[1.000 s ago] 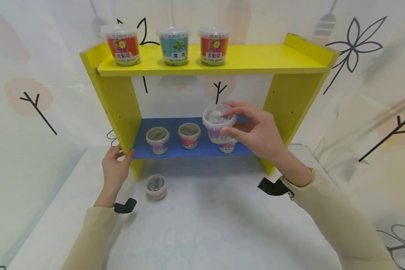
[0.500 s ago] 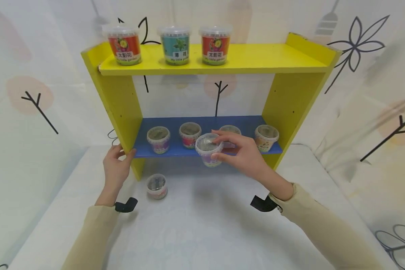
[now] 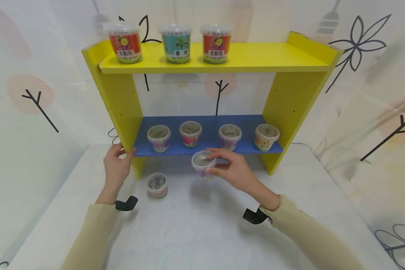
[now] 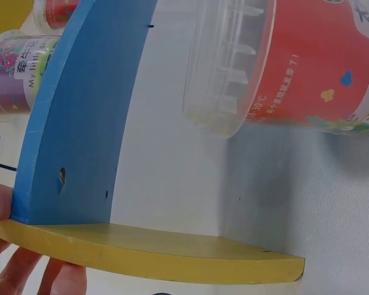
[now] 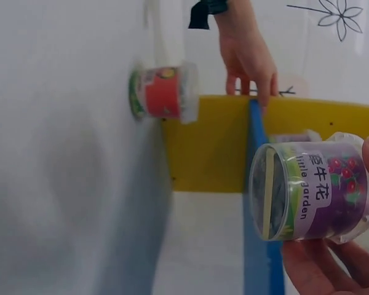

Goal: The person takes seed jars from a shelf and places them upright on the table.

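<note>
Purple-labelled clear plastic, the lifted tub (image 3: pixel 200 171) is clamped by its lid end between the thumb and fingers of the right hand (image 3: pixel 235 170) — thumb on the near side, fingertips across the rim — and is held above the white table (image 3: pixel 189 232), in front of the blue board (image 3: pixel 206 119). By the left hand (image 3: pixel 116 165), the yellow side panel (image 3: pixel 119 99) is gripped, fingers outside, with a red-labelled tub (image 3: pixel 158 192) standing nearby.

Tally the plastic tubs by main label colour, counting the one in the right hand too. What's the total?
Red tubs: 4
Purple tubs, including the one in the right hand: 3
Teal tub: 1
Orange tub: 1
Total: 9
</note>
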Demonstrator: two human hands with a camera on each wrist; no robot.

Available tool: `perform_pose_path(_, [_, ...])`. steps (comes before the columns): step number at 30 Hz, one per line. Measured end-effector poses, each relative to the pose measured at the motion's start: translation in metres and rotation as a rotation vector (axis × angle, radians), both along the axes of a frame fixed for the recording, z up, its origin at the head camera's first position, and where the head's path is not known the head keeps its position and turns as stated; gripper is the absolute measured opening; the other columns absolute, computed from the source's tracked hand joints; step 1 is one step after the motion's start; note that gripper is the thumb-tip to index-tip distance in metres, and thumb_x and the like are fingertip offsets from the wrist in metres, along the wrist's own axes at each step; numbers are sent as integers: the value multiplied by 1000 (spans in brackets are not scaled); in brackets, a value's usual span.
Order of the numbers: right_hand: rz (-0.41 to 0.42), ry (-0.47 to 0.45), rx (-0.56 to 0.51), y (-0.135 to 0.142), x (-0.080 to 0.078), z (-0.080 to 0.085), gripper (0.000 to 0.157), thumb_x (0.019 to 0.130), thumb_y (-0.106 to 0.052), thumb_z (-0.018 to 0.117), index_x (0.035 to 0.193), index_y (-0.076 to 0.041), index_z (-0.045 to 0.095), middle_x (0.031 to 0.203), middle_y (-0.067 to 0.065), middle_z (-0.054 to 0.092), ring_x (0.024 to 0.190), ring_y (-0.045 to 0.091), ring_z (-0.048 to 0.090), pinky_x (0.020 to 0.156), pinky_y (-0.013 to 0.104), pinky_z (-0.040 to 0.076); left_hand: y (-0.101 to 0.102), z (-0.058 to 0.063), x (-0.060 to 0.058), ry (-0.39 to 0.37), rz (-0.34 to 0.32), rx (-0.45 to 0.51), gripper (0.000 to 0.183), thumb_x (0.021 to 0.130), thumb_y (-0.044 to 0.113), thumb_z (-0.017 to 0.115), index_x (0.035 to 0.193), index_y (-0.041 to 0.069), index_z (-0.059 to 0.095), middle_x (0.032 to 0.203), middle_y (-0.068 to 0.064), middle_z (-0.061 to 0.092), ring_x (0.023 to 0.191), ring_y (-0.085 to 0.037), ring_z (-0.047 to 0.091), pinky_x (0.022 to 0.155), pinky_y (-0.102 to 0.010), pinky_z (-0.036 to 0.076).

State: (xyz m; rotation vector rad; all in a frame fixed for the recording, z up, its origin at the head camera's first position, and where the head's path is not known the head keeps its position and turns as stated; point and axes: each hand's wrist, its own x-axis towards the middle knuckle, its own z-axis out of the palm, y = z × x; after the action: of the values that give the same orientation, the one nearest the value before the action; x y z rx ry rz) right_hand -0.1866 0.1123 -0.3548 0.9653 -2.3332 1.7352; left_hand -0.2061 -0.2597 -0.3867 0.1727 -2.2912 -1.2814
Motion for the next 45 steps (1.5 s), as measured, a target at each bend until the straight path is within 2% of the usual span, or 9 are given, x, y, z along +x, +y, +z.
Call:
perform_pose_path(9, [-5, -52, -43, -10, 0, -32, 30, 81, -9, 82, 109, -6, 73, 136, 8, 61, 120, 26, 61, 86, 42, 57, 1, 0, 0, -2, -1, -2, 46, 99, 28, 63, 139, 6, 58, 123, -13, 57, 120, -32, 54, 98, -50, 50])
perform_pose_path(16, [-10, -116, -87, -23, 0, -52, 32, 79, 5, 79, 110, 7, 70, 136, 19, 58, 121, 35, 59, 89, 46, 55, 1, 1, 1, -22, 11, 6, 47, 98, 30, 64, 140, 8, 57, 124, -13, 56, 121, -32, 54, 99, -50, 50])
perform_pose_path(21, [-16, -160, -92, -33, 3, -62, 34, 79, 9, 78, 110, 13, 66, 137, 25, 55, 123, 40, 56, 89, 47, 55, 2, 2, 1, -15, 5, 13, 47, 98, 29, 64, 140, 8, 58, 123, -13, 57, 120, -32, 54, 98, -51, 50])
perform_pose_path(27, [-18, -164, -100, -42, 2, -79, 51, 78, 8, 80, 125, 10, 61, 134, 25, 56, 121, 42, 57, 90, 45, 55, 2, 1, 1, -13, 4, 11, 47, 98, 29, 64, 140, 8, 58, 123, -13, 57, 120, -32, 54, 98, -51, 50])
perform_pose_path(30, [-39, -160, -77, -46, 2, -83, 61, 77, 3, 82, 132, 6, 57, 130, 24, 57, 118, 41, 58, 90, 45, 55, 2, 1, 1, -12, 4, 6, 47, 98, 29, 64, 139, 8, 58, 123, -13, 57, 120, -32, 54, 98, -51, 50])
perform_pose_path(34, [-75, -159, -56, -52, 1, -87, 65, 76, -1, 84, 134, 6, 55, 127, 22, 57, 116, 40, 59, 90, 45, 55, 1, 1, 1, -4, 3, 3, 46, 98, 30, 64, 139, 8, 58, 123, -13, 57, 119, -32, 54, 98, -51, 50])
perform_pose_path(42, [-142, -159, -2, -63, -1, -97, 73, 74, -3, 87, 135, 12, 51, 124, 21, 53, 112, 38, 60, 84, 32, 58, 0, 1, 1, 5, -5, 8, 45, 98, 30, 63, 138, 8, 59, 121, -12, 58, 118, -30, 55, 96, -51, 51])
perform_pose_path(45, [-150, -178, 10, -65, 0, -99, 74, 74, -4, 88, 136, 12, 51, 124, 22, 51, 110, 37, 60, 82, 31, 58, 0, 1, 1, 5, -5, 14, 45, 98, 30, 64, 138, 8, 60, 121, -12, 57, 118, -30, 55, 96, -51, 51])
